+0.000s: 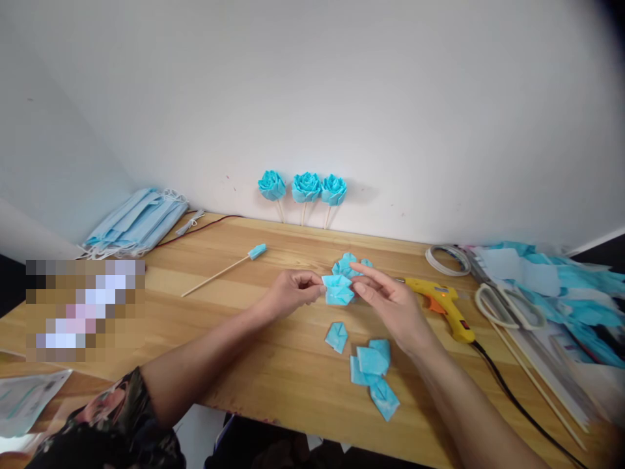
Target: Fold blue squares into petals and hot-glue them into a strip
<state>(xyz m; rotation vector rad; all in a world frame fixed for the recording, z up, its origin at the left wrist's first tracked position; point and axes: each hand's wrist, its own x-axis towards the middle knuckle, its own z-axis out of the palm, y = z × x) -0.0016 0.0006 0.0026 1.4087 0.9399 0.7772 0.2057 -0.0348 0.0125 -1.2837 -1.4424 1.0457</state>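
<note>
A folded light-blue piece of mask fabric [338, 291] is pinched at its left edge between the thumb and fingers of my left hand [295, 290]. At its right edge hovers my right hand [385, 296], index finger stretched out and thumb apart from it. The thumb tip is close to the fabric; whether it touches I cannot tell. Just behind lie more folded blue pieces [346, 262], partly hidden by my fingers. Nearer to me are a single folded blue piece [336, 337] and a small overlapping group of folded pieces [374, 360].
Three blue fabric roses [306, 187] on sticks lean against the wall. A blue-tipped stick [215, 277] lies left, near stacked masks [134, 221]. On the right are a yellow glue gun [442, 303] with its black cord, tape [448, 260], scissors [510, 306] and fabric scraps [551, 277].
</note>
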